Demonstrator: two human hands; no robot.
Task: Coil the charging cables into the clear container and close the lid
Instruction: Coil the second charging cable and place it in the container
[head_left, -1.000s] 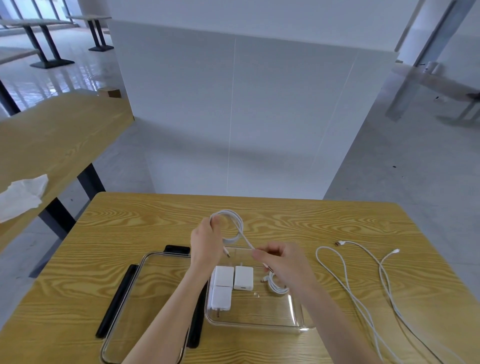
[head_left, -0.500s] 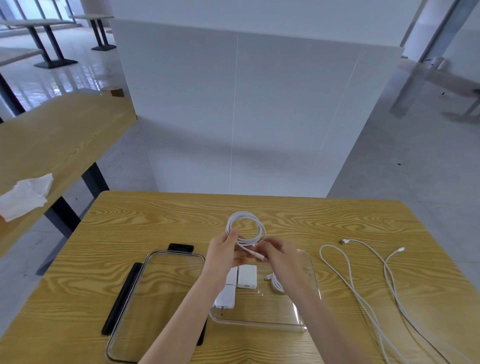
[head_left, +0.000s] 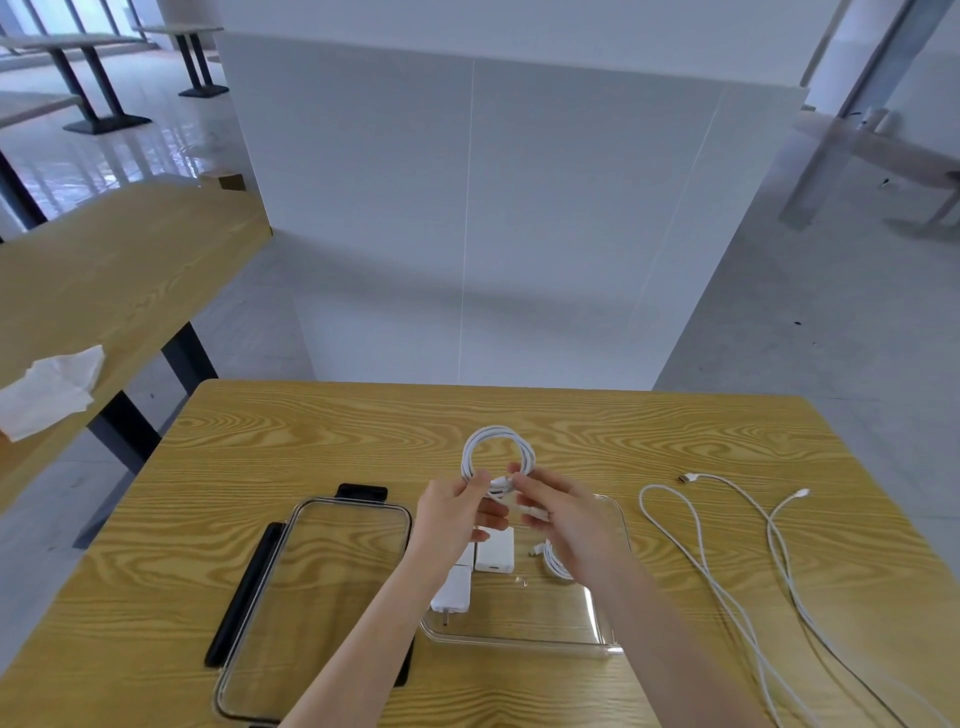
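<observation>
A white charging cable (head_left: 496, 449) is wound into a small round coil held above the clear container (head_left: 602, 608). My left hand (head_left: 457, 512) pinches the coil's lower left side. My right hand (head_left: 566, 519) pinches its loose end at the lower right. Inside the container lie white charger bricks (head_left: 493, 553) and another small coiled cable (head_left: 556, 564), partly hidden by my right hand. The clear lid (head_left: 311, 597) with black clips lies flat to the container's left. A second long white cable (head_left: 727, 561) sprawls uncoiled on the table at the right.
The wooden table (head_left: 311, 431) ends just beyond the coil, with a white partition wall behind it. Another wooden table (head_left: 104, 270) at the left carries a crumpled white tissue (head_left: 49, 389).
The cable went from a loose loop with a trailing end to a tight round coil. My hands came together at its lower edge, above the container.
</observation>
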